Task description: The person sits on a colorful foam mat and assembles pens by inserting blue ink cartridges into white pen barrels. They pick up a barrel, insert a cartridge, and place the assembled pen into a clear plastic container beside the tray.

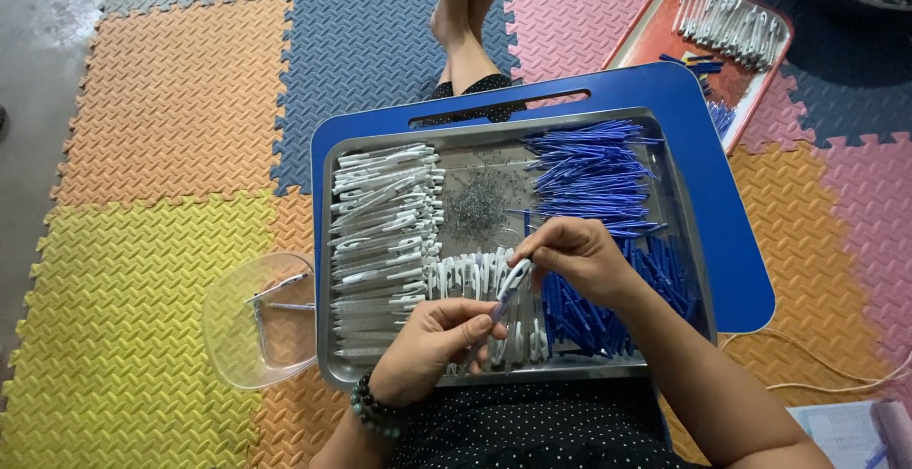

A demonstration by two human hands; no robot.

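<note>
Pen barrel [510, 287] is sitting between your two hands above the steel tray [328, 355]. Your left hand [432, 345] is pinching its lower end, fingers closed; your right hand [579, 255] is gripping the clip end. Judged light, rigid, smooth plastic; you are holding it sensibly near both ends.

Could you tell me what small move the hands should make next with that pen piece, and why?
Probably push the parts fully together: both the left hand and right hand pinch one white pen piece between them above the metal tray, seemingly mid-assembly.
</note>
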